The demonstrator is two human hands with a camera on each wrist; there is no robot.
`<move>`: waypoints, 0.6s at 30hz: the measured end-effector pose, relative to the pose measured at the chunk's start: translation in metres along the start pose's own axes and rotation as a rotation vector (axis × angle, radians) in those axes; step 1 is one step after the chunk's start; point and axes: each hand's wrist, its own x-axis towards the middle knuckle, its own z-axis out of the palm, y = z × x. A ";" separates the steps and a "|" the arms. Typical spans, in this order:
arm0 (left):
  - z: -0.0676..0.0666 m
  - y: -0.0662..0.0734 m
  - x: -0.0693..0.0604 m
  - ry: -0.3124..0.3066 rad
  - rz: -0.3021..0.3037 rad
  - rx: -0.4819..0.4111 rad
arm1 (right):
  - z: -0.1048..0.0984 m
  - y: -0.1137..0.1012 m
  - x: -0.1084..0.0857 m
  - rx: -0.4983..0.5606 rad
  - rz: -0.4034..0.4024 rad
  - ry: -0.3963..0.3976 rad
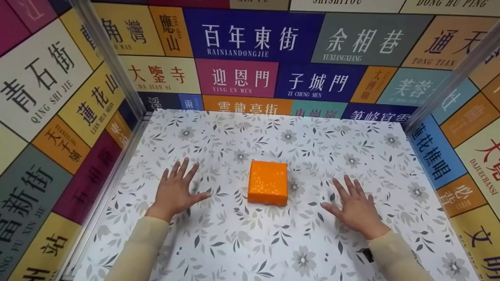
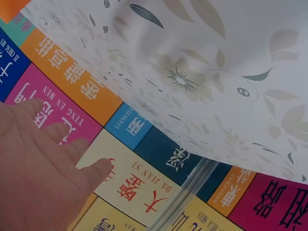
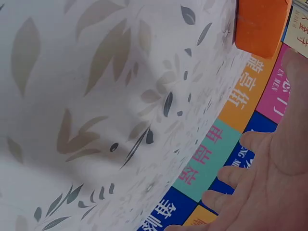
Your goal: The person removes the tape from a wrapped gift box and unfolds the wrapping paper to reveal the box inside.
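Observation:
An orange block [image 1: 268, 182] with a speckled, shiny top lies on the flower-patterned table surface [image 1: 250, 242]. To its left is my left hand [image 1: 177, 191], fingers spread and holding nothing; my right hand [image 1: 354, 208] is spread likewise on the block's right. Neither one touches the block. The left wrist view shows my left hand [image 2: 43, 168] with its palm side visible and a corner of orange at the top left. In the right wrist view, the block [image 3: 262, 26] appears at the top right, above my right hand [image 3: 264, 183].
Panels covered in coloured signs with printed characters [image 1: 254, 35] stand behind the table and along both sides. Metal posts [image 1: 113, 66] mark the back corners. A small black object [image 1: 368, 255] shows beside the right sleeve.

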 end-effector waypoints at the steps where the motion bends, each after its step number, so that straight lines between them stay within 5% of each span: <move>1: 0.000 0.002 0.000 -0.001 0.005 0.004 | 0.000 -0.002 0.001 -0.006 -0.003 0.001; 10: 0.002 0.024 0.008 -0.013 0.042 0.026 | 0.000 -0.024 0.014 -0.030 -0.021 0.006; 18: 0.012 0.060 0.022 -0.117 0.055 -0.012 | 0.006 -0.056 0.028 -0.011 -0.053 -0.008</move>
